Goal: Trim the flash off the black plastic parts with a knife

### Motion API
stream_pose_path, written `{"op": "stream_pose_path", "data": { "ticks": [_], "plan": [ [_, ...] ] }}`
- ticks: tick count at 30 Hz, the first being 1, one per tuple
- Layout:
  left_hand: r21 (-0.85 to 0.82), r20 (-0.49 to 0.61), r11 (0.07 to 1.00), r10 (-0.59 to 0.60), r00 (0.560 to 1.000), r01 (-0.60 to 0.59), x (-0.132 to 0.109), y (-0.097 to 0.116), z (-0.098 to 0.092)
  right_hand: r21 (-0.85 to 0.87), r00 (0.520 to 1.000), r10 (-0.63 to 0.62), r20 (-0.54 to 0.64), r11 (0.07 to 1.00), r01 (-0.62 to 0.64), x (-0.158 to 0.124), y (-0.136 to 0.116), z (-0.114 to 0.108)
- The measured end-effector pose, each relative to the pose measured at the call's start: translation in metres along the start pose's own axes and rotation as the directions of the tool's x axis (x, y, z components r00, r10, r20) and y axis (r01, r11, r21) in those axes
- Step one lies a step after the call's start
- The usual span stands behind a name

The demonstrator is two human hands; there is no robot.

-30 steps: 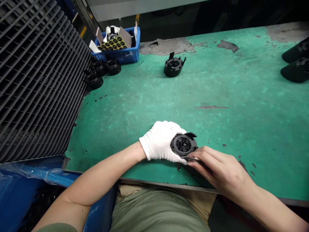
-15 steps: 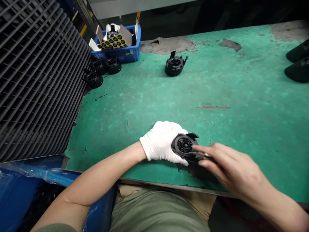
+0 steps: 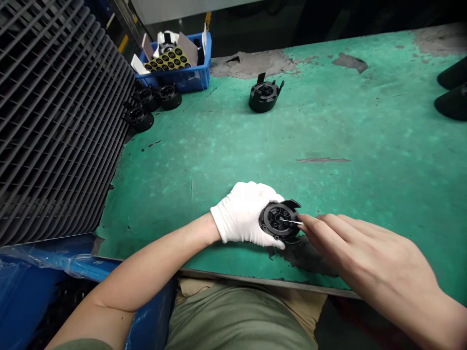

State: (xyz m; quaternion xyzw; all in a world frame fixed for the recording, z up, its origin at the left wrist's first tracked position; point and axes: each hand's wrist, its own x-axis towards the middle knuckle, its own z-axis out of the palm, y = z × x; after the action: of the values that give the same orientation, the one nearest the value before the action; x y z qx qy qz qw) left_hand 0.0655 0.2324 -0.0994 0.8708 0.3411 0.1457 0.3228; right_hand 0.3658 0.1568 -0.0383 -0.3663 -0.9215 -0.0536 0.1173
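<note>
My left hand (image 3: 248,214), in a white glove, is wrapped around a round black plastic housing (image 3: 273,227) near the front of the bench. The housing's open face, with a ring and small holes, is turned up, and a tab juts from its upper right. My bare right hand (image 3: 359,255) is closed in a pinch on thin metal tweezers (image 3: 293,222). Their tip reaches the centre of the housing. Whether the tip holds any small piece I cannot tell.
Another black housing (image 3: 264,96) stands at the back middle. Several more (image 3: 138,117) sit by the grey plastic lattice (image 3: 62,121) on the left. A blue bin (image 3: 193,80) holds a yellow sticker sheet (image 3: 170,61). Dark cylinders (image 3: 452,103) stand at the right edge.
My right hand has turned over the housing, and the tweezers now point left into its centre. The left hand keeps its grip in the same place.
</note>
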Motion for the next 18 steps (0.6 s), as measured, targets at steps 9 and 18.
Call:
{"op": "stream_pose_path", "data": {
  "ticks": [9, 18],
  "plan": [
    [-0.044, -0.01, 0.999, -0.014, 1.0, 0.013, 0.0, -0.001, 0.002, 0.008, 1.0, 0.023, -0.008, 1.0, -0.023, 0.002, 0.01, 0.0],
    [0.034, 0.091, 0.998, -0.064, 0.994, 0.061, 0.008, 0.015, -0.015, 0.16, 0.981, -0.193, 0.032, 0.97, 0.185, 0.017, 0.032, 0.008]
  ]
}}
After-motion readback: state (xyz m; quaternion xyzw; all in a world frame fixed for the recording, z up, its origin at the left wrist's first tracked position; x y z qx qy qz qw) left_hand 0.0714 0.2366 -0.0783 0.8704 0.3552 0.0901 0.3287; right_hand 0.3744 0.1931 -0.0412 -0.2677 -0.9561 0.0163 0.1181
